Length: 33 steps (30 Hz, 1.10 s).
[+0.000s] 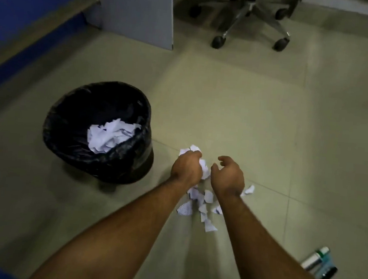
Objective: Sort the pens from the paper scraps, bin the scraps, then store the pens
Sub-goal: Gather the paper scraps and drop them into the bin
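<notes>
Left hand (186, 167) grips paper scraps (200, 198) near bin (75, 152) rim; right hand (227, 175) loosely curled, holding nothing.

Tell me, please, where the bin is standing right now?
In the head view the black-lined bin stands on the floor at left of centre, just left of the left hand, with paper scraps already inside.

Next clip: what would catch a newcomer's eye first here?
Two bare forearms reach to mid-frame, where the left hand grips a wad of paper scraps above more strewn on the floor; the right hand hovers beside it, curled, holding nothing. Left of them stands a black-lined bin already holding crumpled paper.
</notes>
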### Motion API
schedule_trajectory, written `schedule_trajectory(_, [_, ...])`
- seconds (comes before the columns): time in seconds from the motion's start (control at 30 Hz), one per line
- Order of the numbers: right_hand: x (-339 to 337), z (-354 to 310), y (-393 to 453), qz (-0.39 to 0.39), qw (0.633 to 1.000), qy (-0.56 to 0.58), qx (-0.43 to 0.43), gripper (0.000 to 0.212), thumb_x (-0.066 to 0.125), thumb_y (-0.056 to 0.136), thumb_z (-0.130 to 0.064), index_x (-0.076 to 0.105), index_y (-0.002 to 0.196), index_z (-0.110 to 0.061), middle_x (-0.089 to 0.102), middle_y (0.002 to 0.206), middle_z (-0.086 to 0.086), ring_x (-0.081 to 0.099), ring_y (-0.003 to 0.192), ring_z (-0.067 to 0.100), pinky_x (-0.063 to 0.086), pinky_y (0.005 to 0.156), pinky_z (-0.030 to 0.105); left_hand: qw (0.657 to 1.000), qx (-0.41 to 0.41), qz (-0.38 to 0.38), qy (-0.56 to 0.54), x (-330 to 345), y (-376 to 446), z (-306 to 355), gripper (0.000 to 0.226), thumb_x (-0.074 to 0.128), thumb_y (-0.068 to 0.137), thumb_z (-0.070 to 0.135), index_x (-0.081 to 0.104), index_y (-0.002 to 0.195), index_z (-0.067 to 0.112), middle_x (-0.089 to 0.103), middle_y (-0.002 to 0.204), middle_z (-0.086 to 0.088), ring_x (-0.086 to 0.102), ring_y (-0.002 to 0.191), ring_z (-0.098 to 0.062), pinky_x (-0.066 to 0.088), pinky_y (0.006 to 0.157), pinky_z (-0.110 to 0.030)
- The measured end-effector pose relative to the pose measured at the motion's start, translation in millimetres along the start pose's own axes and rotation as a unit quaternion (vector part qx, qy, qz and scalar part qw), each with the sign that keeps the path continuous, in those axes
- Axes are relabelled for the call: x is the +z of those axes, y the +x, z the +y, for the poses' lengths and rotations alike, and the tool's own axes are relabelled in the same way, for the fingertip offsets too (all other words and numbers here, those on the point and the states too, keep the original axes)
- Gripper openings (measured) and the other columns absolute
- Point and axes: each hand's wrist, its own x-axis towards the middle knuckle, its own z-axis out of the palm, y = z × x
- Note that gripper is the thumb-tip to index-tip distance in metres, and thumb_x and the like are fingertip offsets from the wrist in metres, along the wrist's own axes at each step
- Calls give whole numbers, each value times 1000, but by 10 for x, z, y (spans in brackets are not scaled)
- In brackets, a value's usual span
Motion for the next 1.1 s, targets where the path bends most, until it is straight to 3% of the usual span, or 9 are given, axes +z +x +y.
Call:
schedule_trajectory(0.1, [142, 471, 25, -19, 978, -210, 8, 50, 56, 86, -56, 59, 127, -27, 58, 130, 8, 53, 122, 32, 36, 104, 46, 998, -21, 23, 56, 339, -26, -85, 19, 66, 82, 19, 66, 101, 15, 67, 103, -8, 65, 96, -26, 49, 74, -29])
schedule_trajectory(0.17, [245, 712, 41, -57, 961, -269, 33, 64, 55, 82, -64, 48, 137, -32, 41, 150, 6, 36, 139, 34, 33, 108, 51, 989, -3, 55, 137, 598, 7, -122, 32, 76, 70, 27, 67, 99, 19, 68, 98, -5, 66, 87, -23, 51, 67, -28])
schedule_trajectory(0.27, [373, 835, 65, -66, 967, -244, 45, 69, 56, 83, -63, 41, 143, -33, 29, 158, 8, 25, 145, 38, 32, 109, 55, 987, -18, 35, 157, 781, 189, -199, 69, 60, 83, 49, 40, 142, 21, 41, 147, -16, 45, 130, -34, 43, 101, -42])
schedule_trajectory(0.37, [462, 821, 87, -32, 978, -202, -28, 54, 63, 82, -41, 54, 134, -27, 48, 143, 10, 44, 130, 36, 42, 97, 44, 984, -33, -53, 167, 815, 360, -241, 77, 55, 82, 61, 29, 149, 31, 21, 158, -13, 26, 142, -38, 33, 111, -49])
schedule_trajectory(0.47, [477, 766, 44, -18, 983, -167, -71, 40, 61, 81, -22, 63, 121, -23, 62, 120, 7, 57, 105, 36, 45, 78, 38, 979, 23, -70, 188, 842, 297, -249, 46, 52, 88, 47, 52, 130, 29, 43, 142, -8, 41, 130, -33, 45, 94, -42])
schedule_trajectory(0.57, [467, 734, 45, -12, 973, -200, -113, 38, 60, 84, -24, 63, 122, -23, 65, 117, 7, 60, 96, 35, 44, 72, 37, 976, 72, -49, 201, 834, 152, -235, 25, 50, 92, 29, 60, 115, 25, 56, 123, -3, 52, 114, -27, 50, 79, -36])
schedule_trajectory(0.8, [524, 640, 186, -88, 967, -206, -120, 20, 56, 91, -28, 67, 107, -24, 57, 112, 6, 62, 94, 30, 42, 68, 30, 987, 66, -31, 142, 806, 25, -293, 17, 55, 91, 21, 68, 100, 19, 65, 106, -3, 63, 95, -24, 52, 77, -34])
schedule_trajectory(0.93, [583, 678, 151, -110, 977, -144, -110, 14, 61, 87, -25, 71, 96, -24, 63, 100, 4, 65, 85, 27, 46, 70, 28, 1000, -1, 16, -10, 740, -73, -309, 26, 49, 90, 7, 70, 106, 11, 67, 113, -4, 56, 90, -17, 39, 73, -12])
schedule_trajectory(1.1, [504, 682, 42, -96, 992, -35, -72, 27, 53, 91, -12, 74, 107, -19, 68, 109, 8, 65, 99, 28, 41, 77, 27, 995, -33, 34, -82, 560, -213, -229, 30, 48, 81, 6, 75, 94, 13, 72, 99, -4, 66, 89, -22, 54, 80, -30])
